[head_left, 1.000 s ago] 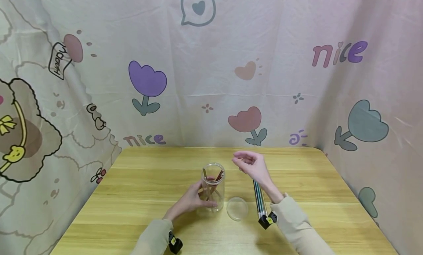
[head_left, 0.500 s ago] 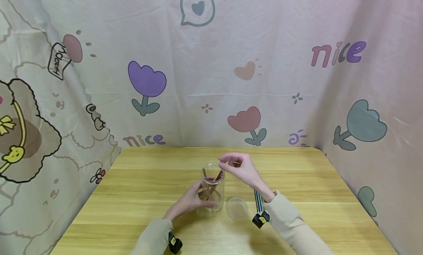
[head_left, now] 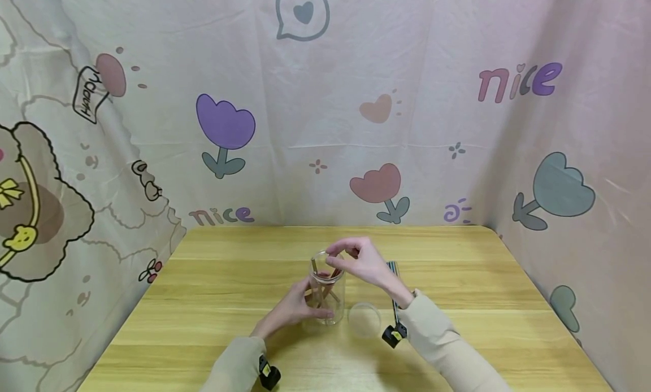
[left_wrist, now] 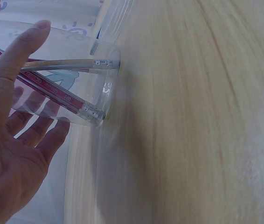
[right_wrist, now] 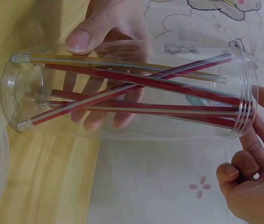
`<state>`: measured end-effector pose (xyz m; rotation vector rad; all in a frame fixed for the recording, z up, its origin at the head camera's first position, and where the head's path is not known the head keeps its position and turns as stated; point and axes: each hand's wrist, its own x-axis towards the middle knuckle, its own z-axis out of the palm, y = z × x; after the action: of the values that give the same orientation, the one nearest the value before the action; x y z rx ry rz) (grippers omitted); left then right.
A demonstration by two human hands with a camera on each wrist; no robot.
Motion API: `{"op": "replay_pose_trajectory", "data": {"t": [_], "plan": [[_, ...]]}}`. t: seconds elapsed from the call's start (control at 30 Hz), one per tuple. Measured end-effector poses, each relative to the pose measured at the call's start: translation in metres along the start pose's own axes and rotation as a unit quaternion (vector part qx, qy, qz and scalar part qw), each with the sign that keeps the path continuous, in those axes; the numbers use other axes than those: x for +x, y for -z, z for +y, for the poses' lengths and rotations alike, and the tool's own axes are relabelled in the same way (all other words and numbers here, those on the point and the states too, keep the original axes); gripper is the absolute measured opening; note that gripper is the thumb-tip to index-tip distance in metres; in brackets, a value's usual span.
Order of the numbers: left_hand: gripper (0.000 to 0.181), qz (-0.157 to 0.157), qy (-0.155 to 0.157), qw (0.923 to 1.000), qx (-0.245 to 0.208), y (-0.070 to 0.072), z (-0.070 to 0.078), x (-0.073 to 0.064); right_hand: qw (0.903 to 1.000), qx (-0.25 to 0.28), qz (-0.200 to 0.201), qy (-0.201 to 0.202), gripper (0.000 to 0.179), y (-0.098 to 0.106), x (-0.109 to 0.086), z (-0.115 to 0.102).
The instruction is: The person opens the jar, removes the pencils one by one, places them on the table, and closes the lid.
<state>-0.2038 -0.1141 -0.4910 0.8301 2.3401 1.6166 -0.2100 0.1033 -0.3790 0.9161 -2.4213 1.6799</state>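
jar open-end up, long axis vertical, pencils slanting inside

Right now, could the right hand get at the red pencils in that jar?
Probably yes: the lid lies beside the jar, leaving its top open, and the right hand is there, close to the red pencils.

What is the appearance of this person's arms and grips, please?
The left sleeve and right sleeve are long and pale beige. Each has at its end a small black box with a yellow marking. The left grip and right grip are ungloved.
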Motion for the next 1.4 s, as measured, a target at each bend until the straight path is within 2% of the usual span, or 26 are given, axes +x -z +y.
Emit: {"op": "replay_pose_trajectory", "data": {"t": [0.33,0.53,0.87,1.4], "plan": [[0.070,0.000,0.003,1.0000,0.003,0.000,0.000,-0.001,0.9987,-0.043,-0.022,-0.015,0.016,-0.007,0.006,-0.004],[0.076,-0.004,0.008,1.0000,0.002,0.001,0.000,-0.001,0.9970,-0.069,-0.030,-0.017,0.012,-0.011,0.009,-0.003],[0.083,-0.006,0.012,0.9997,-0.019,0.001,0.001,-0.001,0.9930,-0.115,-0.020,-0.017,0.009,-0.017,0.014,-0.008],[0.073,-0.002,0.005,1.0000,0.001,0.002,-0.001,-0.001,0.9867,-0.160,-0.025,0.011,0.004,-0.024,0.018,-0.010]]}}
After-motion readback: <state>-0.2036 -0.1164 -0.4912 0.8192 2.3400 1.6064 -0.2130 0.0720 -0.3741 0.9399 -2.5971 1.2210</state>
